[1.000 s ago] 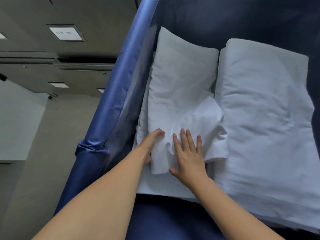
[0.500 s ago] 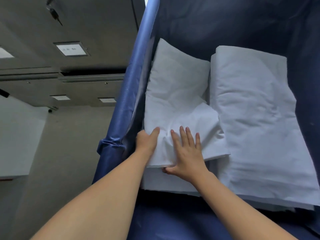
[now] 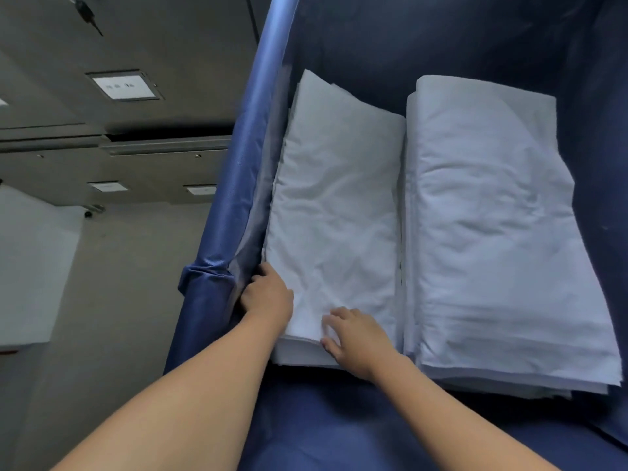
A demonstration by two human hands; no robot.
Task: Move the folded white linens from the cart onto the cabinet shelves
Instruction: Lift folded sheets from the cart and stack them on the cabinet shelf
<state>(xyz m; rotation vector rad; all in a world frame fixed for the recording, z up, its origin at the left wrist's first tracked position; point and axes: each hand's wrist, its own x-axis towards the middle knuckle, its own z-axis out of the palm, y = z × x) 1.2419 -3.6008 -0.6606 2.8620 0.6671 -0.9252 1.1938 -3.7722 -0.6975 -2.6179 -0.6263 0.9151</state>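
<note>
Because the left linen stack [image 3: 334,212] sits tight against the cart wall [image 3: 234,185] at nine o'clock, I judge my left hand [image 3: 268,295] wedges there, fingers curled round its edge, while my right hand [image 3: 353,334] pinches the near corner, separating the top layers to lift.

The loose flap that lay rumpled over the left linen stack [image 3: 334,212], just ahead of the right hand [image 3: 356,338], is now gone and the top sheet lies flat. The right hand's fingers, spread flat on the cloth before, now curl at the stack's near edge. The left hand [image 3: 268,295] has slid from the top down between the stack's side and the cart wall [image 3: 234,205], fingers tucked out of sight.
</note>
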